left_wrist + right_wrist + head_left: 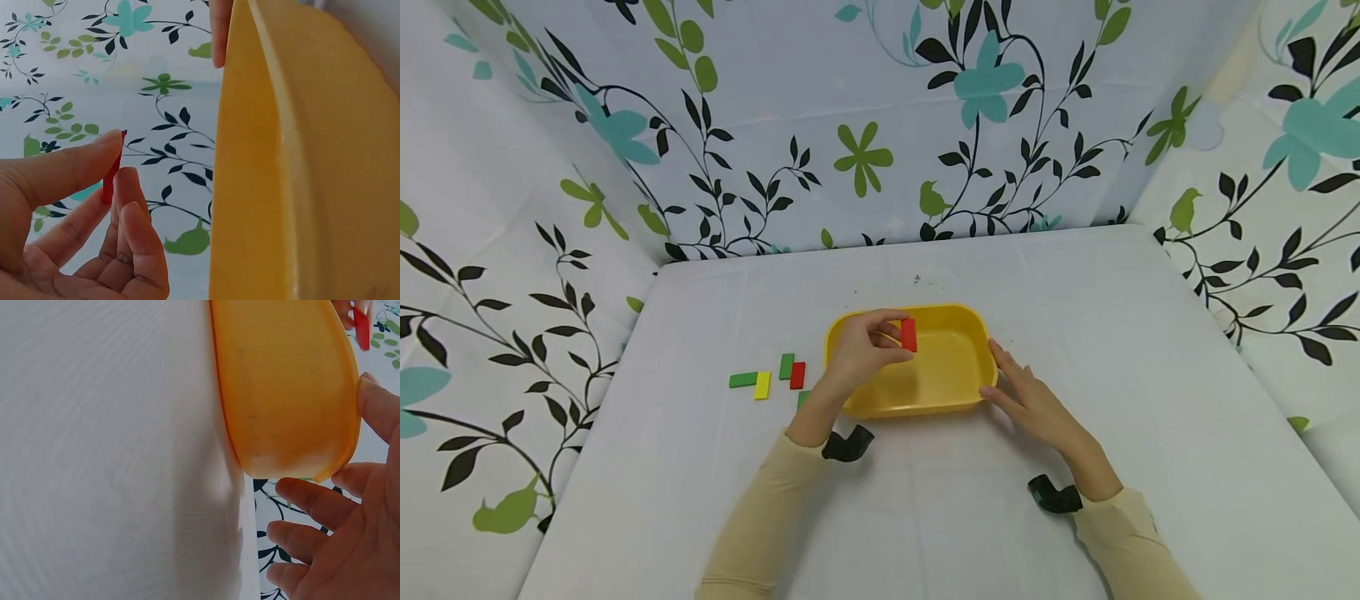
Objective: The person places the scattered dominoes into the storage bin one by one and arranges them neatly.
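A small flat red block [909,334] is pinched between the thumb and fingers of my left hand [867,348], over the left part of a yellow tray [955,398]. In the left wrist view the red block [113,172] shows edge-on at the fingertips, above the tray's rim [278,125]. My right hand [1033,404] touches the tray's right end, its fingers spread and fairly straight. In the right wrist view the thumb and index finger of that hand [350,519] lie at the tray's rim, with the other fingers apart from it.
Left of the tray, on the white table [970,517], lie green blocks [742,380], a yellow block [762,386] and a red block [797,375]. One green block [803,398] is partly hidden by my left arm. A patterned curtain [880,125] stands behind the table.
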The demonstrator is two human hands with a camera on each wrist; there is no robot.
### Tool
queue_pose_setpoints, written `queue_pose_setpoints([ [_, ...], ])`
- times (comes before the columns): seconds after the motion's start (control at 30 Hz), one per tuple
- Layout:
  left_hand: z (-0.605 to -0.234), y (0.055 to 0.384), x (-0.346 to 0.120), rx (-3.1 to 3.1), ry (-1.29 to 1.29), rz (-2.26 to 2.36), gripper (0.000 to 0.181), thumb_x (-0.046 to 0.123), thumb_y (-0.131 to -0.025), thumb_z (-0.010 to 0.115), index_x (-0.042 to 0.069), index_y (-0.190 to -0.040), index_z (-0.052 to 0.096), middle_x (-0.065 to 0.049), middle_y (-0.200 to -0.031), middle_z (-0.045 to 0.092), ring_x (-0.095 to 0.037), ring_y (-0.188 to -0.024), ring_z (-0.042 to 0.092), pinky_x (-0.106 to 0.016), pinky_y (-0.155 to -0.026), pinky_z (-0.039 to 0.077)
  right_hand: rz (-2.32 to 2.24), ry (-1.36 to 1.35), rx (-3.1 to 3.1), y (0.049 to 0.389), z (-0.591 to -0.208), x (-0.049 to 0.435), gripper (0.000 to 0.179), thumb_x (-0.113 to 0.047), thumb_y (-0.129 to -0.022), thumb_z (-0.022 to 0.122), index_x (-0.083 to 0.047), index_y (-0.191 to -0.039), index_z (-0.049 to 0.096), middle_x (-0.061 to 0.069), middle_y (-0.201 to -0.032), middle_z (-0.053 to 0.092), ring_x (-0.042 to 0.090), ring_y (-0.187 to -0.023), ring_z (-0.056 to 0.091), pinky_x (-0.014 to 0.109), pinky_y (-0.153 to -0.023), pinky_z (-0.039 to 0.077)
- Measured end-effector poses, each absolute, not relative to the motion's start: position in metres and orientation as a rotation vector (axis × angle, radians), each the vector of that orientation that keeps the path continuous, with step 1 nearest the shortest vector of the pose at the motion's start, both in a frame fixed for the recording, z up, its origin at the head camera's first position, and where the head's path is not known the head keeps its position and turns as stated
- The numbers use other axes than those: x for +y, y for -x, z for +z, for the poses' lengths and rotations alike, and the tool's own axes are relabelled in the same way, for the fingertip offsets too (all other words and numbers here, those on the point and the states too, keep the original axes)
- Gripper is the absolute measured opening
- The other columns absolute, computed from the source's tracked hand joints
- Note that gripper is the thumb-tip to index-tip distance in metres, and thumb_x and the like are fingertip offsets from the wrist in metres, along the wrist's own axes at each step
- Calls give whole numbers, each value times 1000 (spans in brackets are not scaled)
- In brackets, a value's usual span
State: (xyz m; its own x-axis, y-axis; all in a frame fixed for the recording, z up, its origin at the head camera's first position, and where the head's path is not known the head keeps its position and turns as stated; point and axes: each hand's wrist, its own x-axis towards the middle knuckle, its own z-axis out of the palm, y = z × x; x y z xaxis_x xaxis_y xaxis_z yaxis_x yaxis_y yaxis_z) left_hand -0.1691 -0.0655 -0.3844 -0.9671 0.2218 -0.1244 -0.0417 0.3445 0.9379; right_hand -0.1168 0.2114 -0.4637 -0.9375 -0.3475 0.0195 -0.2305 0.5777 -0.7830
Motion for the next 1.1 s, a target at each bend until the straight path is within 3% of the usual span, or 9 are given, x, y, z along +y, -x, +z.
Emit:
queue_pose_setpoints([
  [0.57, -421, 185, 3, 2217, 156, 1825, 47, -4, -77, 77, 13, -121, 70, -10, -90, 65, -17, -79, 56, -25, -78, 55, -1253, 465, 2670, 118, -462, 209, 75, -37, -99, 55, -19, -158, 12, 16, -162, 18, 42, -148, 15, 64, -116, 4],
  [0.87, -433, 195, 19, 2247, 209, 1742, 49, -8, -75, 76, 13, -119, 71, -9, -85, 65, -17, -74, 54, -18, -64, 46, -1249, 454, 2665, 119, -462, 209, 76, -38, -99, 54, -20, -159, 10, 14, -163, 17, 42, -148, 18, 65, -115, 3],
  [1.1, -441, 198, 26, 2265, 219, 1626, 49, -8, -77, 74, 13, -121, 70, -8, -89, 64, -18, -75, 53, -20, -65, 49, -1241, 451, 2668, 118, -463, 208, 76, -38, -99, 54, -20, -159, 10, 15, -162, 18, 42, -147, 19, 66, -115, 4],
])
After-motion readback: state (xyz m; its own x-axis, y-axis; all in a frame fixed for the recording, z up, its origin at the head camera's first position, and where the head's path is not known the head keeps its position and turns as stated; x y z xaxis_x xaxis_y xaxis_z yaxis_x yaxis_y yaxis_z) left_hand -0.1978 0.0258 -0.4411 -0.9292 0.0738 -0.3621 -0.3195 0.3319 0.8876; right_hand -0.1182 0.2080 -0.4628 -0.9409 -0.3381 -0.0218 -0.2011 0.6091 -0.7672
